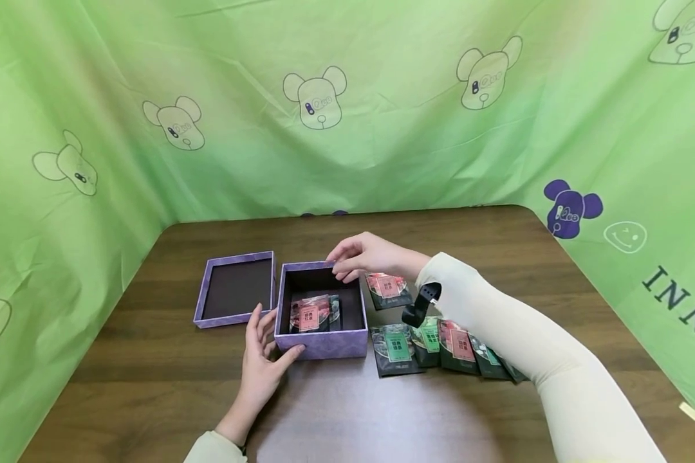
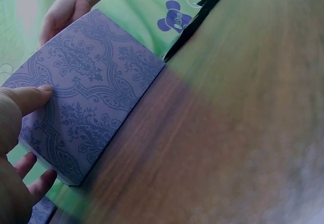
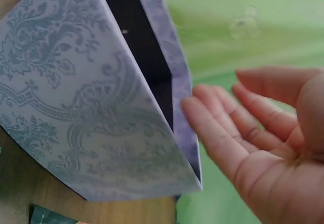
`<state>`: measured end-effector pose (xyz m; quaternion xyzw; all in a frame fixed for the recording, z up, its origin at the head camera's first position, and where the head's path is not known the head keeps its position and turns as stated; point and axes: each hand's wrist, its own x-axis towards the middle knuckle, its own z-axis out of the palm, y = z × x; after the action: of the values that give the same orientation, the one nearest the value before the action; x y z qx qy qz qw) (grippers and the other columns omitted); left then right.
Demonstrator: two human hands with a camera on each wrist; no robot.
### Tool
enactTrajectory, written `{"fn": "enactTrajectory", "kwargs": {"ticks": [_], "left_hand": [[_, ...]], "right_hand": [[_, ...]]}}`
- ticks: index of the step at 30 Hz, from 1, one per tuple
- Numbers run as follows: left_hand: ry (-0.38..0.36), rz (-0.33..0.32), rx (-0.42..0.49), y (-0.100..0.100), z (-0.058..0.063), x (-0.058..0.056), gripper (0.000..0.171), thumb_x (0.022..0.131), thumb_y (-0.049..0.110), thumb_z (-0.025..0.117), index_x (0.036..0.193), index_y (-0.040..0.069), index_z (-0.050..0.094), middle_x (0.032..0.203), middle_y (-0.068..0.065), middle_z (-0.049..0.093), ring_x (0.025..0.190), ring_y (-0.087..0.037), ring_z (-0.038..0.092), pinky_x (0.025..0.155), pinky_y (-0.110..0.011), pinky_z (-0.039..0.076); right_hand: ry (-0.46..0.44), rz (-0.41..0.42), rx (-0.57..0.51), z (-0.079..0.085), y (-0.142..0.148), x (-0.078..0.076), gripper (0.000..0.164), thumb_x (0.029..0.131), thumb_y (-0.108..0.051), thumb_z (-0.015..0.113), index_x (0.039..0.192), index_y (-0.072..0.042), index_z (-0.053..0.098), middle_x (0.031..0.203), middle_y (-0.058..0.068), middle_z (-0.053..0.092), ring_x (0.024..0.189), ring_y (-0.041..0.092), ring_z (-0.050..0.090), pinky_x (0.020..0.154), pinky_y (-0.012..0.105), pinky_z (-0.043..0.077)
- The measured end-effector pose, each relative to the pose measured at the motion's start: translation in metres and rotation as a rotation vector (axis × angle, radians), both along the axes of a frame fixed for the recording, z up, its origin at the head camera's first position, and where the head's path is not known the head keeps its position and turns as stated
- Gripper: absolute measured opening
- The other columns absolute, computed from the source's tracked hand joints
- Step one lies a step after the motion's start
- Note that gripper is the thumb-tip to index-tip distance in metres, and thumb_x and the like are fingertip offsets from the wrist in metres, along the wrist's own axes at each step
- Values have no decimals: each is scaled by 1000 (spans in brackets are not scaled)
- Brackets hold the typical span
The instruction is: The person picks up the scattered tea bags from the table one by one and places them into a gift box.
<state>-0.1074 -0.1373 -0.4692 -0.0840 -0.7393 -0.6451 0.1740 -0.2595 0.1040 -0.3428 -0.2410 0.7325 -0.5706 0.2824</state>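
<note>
An open purple patterned box (image 1: 324,344) stands on the brown table (image 1: 347,411). A dark sachet with a red label (image 1: 309,315) lies inside it. My left hand (image 1: 269,341) touches the box's near left corner, thumb flat on the front wall (image 2: 91,92) and straight fingers along the left side. Over the far right corner my right hand (image 1: 347,267) is relaxed, palm showing in the right wrist view, fingertips (image 3: 195,107) at the box's rim (image 3: 177,67). Neither hand holds a sachet.
The box's lid (image 1: 235,289) lies inside up just left of the box. To the right, a red-label sachet (image 1: 388,289) lies alone, and several overlapping sachets (image 1: 396,347) form a row. Green cloth (image 1: 382,128) walls in the table's back and sides.
</note>
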Motion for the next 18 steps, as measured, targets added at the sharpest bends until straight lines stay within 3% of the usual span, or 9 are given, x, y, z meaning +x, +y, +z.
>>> {"fn": "enactTrajectory", "kwargs": {"ticks": [5, 9, 12, 18], "left_hand": [[-2, -2, -2, 0, 0, 0, 97, 76, -15, 77, 151, -8, 16, 144, -26, 45, 123, -5, 49, 88, -18, 43], [6, -7, 1, 0, -2, 0, 98, 76, -15, 77, 152, -7, 16, 144, -26, 45, 125, -13, 50, 89, -18, 44], [7, -7, 0, 0, -2, 0, 98, 76, -15, 77, 152, -6, 16, 144, -26, 45, 125, -21, 50, 88, -18, 44], [19, -12, 5, 0, -2, 0, 98, 76, -16, 77, 152, -7, 16, 143, -27, 45, 125, -19, 51, 88, -17, 44]], "right_hand": [[41, -119, -94, -5, 24, -3, 35, 93, 5, 61, 126, 16, 54, 98, 23, 69, 79, 20, 69, 84, 48, 55], [116, -191, -54, -21, 47, -17, 36, 91, 4, 63, 124, 17, 54, 91, 11, 71, 77, 17, 68, 77, 37, 57], [209, -226, 109, -38, 64, -28, 38, 89, 2, 67, 122, 17, 56, 94, 13, 71, 82, 21, 66, 77, 35, 55], [443, -188, 604, -60, 86, -37, 59, 79, -23, 80, 127, 7, 60, 119, 27, 63, 111, 41, 56, 98, 52, 39]]}}
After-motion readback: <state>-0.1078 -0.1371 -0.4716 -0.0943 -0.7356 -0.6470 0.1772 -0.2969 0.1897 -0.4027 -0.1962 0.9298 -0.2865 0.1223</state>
